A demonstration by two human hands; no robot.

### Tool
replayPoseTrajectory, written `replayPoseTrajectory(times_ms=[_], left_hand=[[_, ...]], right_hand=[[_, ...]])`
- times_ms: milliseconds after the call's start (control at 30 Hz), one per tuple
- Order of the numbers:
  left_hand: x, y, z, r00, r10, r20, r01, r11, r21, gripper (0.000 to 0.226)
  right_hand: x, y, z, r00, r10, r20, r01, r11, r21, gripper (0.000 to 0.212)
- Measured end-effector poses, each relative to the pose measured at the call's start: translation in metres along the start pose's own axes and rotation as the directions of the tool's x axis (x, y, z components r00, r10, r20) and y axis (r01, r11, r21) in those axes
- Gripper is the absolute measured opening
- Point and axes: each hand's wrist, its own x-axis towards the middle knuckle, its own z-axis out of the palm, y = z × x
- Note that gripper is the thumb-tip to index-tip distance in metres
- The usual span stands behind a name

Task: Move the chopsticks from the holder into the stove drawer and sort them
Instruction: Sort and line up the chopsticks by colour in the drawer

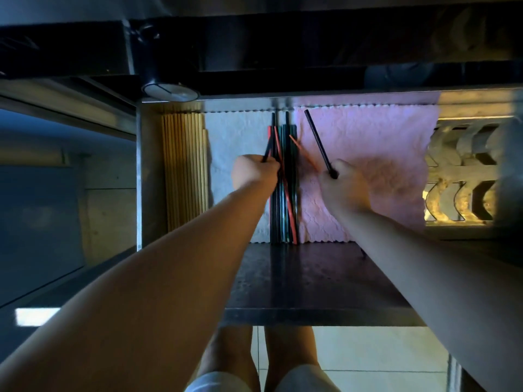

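From the head camera, looking down into an open stove drawer with metal walls. Its floor is lined with two cloths: a white towel on the left-centre and a pink towel on the right, meeting near the middle of the drawer.

Along the drawer's left wall lies a tidy row of pale wooden chopsticks, side by side and parallel, running from the back toward the front edge.

Down the seam between the two towels lies a bundle of dark chopsticks, black, red and greenish ones packed lengthwise, with one red stick crossing the others at a slant.

The left hand is curled into a fist at the left side of this bundle, gripping a few black and red chopsticks whose far ends point toward the back of the drawer.

The right hand rests over the pink towel, its fingers closed around the near end of a single black chopstick, which angles up and to the left above the cloth. A thin red chopstick lies slanted just left of it, between the black one and the bundle; whether the right hand also holds it cannot be told.

At the drawer's right side is a compartment with metal pieces, too blurred to identify.
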Motion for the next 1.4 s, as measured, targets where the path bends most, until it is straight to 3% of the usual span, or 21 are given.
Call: replayPoseTrajectory(times_ms=[333,667,867,1033,1267,1400], left_hand=[[-0.007,-0.010,0.019,0.982,0.162,-0.099,-0.137,0.967,0.216,0.007],[-0.003,-0.013,0.008,0.983,0.181,-0.022,-0.161,0.917,0.366,0.015],[-0.001,-0.011,0.005,0.996,0.086,0.015,-0.086,0.926,0.368,0.020],[-0.003,-0.009,0.003,0.999,-0.003,0.048,-0.009,0.968,0.252,0.024],[-0.008,-0.008,-0.009,0.995,0.002,0.103,-0.021,0.983,0.183,0.021],[-0.006,-0.017,-0.029,0.991,0.070,0.115,-0.088,0.983,0.161,0.032]], right_hand=[[-0.009,-0.003,0.009,0.998,-0.047,0.049,0.048,0.999,-0.024,0.024],[-0.009,-0.004,0.011,0.998,-0.052,0.018,0.053,0.998,-0.042,0.026],[-0.011,-0.007,0.011,0.999,-0.035,0.041,0.036,0.999,-0.015,0.023],[-0.012,-0.008,0.013,0.998,-0.008,0.057,0.009,1.000,-0.015,0.022],[-0.011,-0.010,0.022,1.000,-0.008,0.002,0.008,1.000,-0.026,0.025],[-0.008,-0.017,0.034,0.998,0.026,-0.050,-0.028,0.999,-0.036,0.017]])
